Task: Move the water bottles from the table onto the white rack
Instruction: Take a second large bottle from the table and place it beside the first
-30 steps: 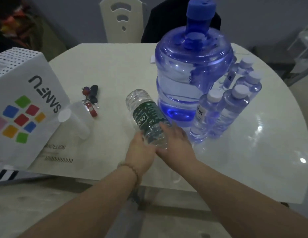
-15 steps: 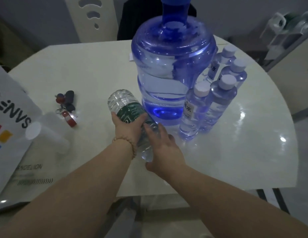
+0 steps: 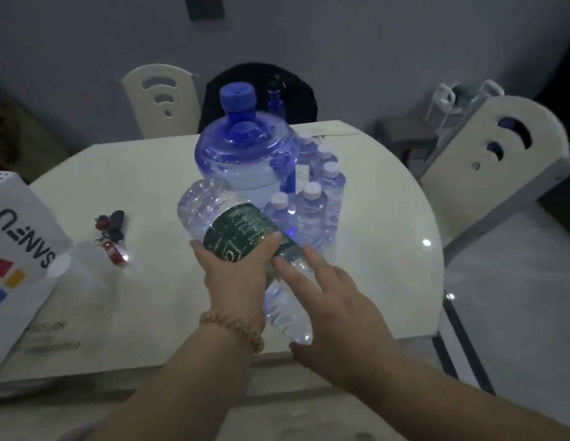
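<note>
A clear water bottle with a green label is held on its side above the white table, base pointing away from me. My left hand grips it around the label. My right hand rests against the neck end with fingers spread and thumb under the cap end. A large blue water jug stands at the table's middle. Several small clear bottles with white caps cluster to its right. A white rack stands on the floor at the back right, partly hidden by a chair.
A bunch of keys and a translucent cup lie left of the hands. A white paper bag stands at the left edge. Cream chairs stand behind and to the right of the table.
The green-label bottle has been lifted off the table. My left hand has shifted from its lower part to around the label, and my view has pulled back and up.
</note>
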`<control>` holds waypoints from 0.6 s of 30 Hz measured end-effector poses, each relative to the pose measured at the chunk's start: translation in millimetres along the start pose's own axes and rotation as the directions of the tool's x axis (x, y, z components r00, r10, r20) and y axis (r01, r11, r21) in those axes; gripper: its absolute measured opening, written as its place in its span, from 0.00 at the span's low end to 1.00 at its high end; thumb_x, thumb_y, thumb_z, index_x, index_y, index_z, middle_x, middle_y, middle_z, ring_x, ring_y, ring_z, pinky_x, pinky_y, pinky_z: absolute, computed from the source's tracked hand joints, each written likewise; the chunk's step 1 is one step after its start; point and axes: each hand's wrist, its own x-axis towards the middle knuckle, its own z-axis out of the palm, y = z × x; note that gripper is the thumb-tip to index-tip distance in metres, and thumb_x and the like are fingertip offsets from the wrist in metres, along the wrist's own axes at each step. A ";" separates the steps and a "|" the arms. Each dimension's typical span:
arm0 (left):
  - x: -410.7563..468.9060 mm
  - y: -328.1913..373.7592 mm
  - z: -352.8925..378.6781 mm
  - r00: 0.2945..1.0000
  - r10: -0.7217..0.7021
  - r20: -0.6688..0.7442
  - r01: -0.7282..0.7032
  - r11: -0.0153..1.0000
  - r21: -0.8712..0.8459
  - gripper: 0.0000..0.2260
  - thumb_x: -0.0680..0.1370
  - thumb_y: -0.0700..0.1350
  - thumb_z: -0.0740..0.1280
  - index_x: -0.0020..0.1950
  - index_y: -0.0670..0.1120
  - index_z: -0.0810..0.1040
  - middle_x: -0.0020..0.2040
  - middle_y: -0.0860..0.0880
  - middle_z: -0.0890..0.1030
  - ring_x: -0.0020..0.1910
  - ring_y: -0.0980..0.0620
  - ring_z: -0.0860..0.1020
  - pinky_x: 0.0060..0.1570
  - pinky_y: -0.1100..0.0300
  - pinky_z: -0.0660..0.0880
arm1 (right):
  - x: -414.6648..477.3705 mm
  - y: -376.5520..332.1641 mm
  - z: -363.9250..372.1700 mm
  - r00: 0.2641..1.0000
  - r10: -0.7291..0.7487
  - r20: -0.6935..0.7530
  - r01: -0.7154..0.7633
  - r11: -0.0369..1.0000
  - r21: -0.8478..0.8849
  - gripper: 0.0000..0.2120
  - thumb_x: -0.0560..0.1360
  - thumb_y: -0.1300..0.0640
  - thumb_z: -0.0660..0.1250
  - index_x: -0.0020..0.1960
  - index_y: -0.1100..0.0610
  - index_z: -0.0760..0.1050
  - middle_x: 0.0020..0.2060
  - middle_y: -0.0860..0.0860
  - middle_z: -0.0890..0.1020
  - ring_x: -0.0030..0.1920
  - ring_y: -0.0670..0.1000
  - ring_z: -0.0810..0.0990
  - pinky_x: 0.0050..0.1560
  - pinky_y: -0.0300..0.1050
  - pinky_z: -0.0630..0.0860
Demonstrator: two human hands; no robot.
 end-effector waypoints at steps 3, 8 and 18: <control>-67.1 13.8 54.5 0.989 0.118 0.088 -0.116 0.993 -0.023 0.56 0.46 0.54 0.81 0.68 0.69 0.55 0.64 0.44 0.71 0.55 0.42 0.78 0.51 0.43 0.77 | -44.7 31.4 -55.9 0.996 0.024 -0.081 -0.028 0.999 -0.039 0.57 0.57 0.49 0.77 0.74 0.37 0.44 0.75 0.53 0.56 0.64 0.58 0.67 0.47 0.51 0.77; -171.5 -1.7 154.9 0.963 0.184 0.196 -0.185 0.983 -0.013 0.54 0.47 0.55 0.80 0.68 0.67 0.57 0.65 0.44 0.71 0.56 0.41 0.77 0.52 0.42 0.76 | -129.1 104.3 -137.4 0.979 0.091 -0.184 -0.105 0.992 -0.068 0.57 0.58 0.47 0.77 0.73 0.36 0.40 0.75 0.48 0.51 0.66 0.56 0.63 0.53 0.52 0.74; -312.2 -72.7 353.5 0.807 0.258 0.532 -0.423 0.880 0.216 0.51 0.62 0.54 0.78 0.73 0.67 0.46 0.72 0.47 0.58 0.62 0.52 0.67 0.53 0.62 0.70 | -261.4 261.0 -243.7 0.894 0.374 -0.248 -0.367 0.927 0.077 0.53 0.63 0.42 0.71 0.69 0.29 0.33 0.72 0.33 0.35 0.71 0.49 0.56 0.60 0.47 0.69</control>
